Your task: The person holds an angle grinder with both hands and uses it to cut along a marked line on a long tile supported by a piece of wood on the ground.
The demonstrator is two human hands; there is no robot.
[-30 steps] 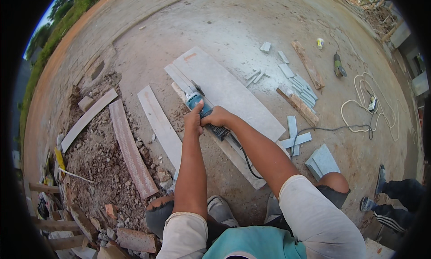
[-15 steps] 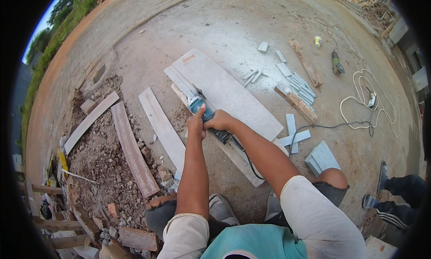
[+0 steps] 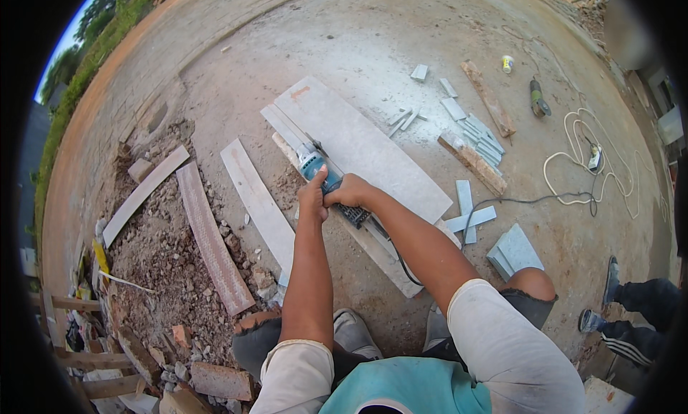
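Note:
An angle grinder (image 3: 312,164) with a teal body lies along the left edge of a large pale tile slab (image 3: 380,149). My left hand (image 3: 312,196) is wrapped round its body, thumb pointing forward. Behind it, my right hand (image 3: 350,192) grips the grinder from the right side. The blade sits at a straight line that runs lengthwise down the slab, with a narrow strip (image 3: 281,126) on its left. How deep the blade sits cannot be seen. A dark cord (image 3: 405,269) trails from the grinder's rear.
Long tile strips (image 3: 251,188) lie to the left, beside rubble (image 3: 168,242). Cut tile pieces (image 3: 479,138) and wooden battens (image 3: 473,167) are on the right. Beyond are a green grinder (image 3: 537,100) and a coiled cable (image 3: 573,152). Another person's legs (image 3: 634,313) show at far right.

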